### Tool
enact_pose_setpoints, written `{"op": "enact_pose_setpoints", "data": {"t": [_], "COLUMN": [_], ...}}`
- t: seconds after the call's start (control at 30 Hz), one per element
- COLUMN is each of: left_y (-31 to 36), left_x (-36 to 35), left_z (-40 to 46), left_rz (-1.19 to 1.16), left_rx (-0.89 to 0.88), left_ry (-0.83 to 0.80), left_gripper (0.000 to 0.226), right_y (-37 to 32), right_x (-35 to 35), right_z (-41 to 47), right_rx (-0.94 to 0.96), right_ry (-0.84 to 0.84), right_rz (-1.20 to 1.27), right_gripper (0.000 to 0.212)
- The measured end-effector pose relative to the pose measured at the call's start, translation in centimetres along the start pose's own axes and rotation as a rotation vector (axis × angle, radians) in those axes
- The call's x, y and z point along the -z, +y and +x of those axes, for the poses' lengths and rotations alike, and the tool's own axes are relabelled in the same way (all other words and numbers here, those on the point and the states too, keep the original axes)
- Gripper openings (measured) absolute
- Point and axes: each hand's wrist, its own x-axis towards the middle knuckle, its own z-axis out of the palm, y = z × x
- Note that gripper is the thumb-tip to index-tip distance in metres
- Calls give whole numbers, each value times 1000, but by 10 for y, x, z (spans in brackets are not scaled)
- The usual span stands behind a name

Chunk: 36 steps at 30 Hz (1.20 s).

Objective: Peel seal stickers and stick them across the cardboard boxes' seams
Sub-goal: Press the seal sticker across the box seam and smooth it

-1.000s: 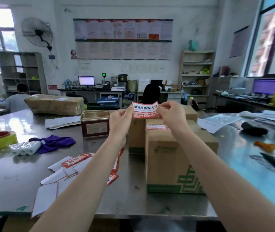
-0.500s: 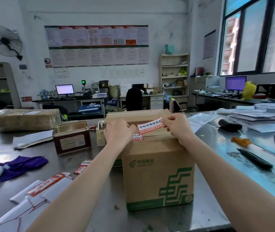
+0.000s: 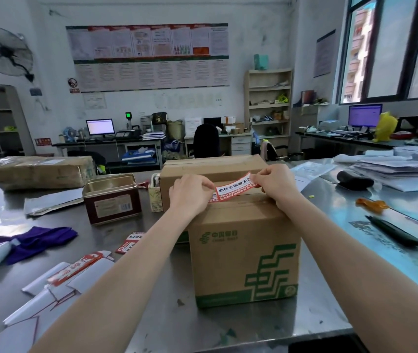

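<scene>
While your left hand and right hand pinch the sticker ends, remember it's thin and floppy. Keep holding both ends over the box top.

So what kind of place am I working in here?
Most likely a postal or parcel-handling office. A person's hands hold a seal sticker over a green-logoed cardboard box on a steel table, with a wrapped parcel and desk computers behind.
</scene>
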Motion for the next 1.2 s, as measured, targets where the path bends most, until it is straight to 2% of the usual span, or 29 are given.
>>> {"op": "enact_pose_setpoints", "data": {"t": [0.23,0.37,0.5,0.63,0.8,1.1,1.2], "left_y": [6,13,17,13,12,11,9], "left_x": [4,3,0,2,6,11,12], "left_z": [-3,-4,-3,2,-13,-24,-25], "left_rz": [45,283,341,370,390,391,399], "left_rx": [-54,-172,-178,-200,-256,-252,-255], "left_ry": [-80,-282,-434,-487,-511,-503,-503], "left_gripper": [23,47,59,59,74,77,79], "right_y": [0,0,1,1,2,1,1], "right_x": [-1,-1,-2,-2,-1,6,9], "right_z": [0,1,2,1,0,-7,-10], "right_rx": [7,8,19,30,26,-96,-106], "right_ry": [-16,-4,-13,-3,33,190,195], "right_rz": [-26,-56,-81,-100,-116,95,112], "right_gripper": [18,18,17,17,19,27,28]}}
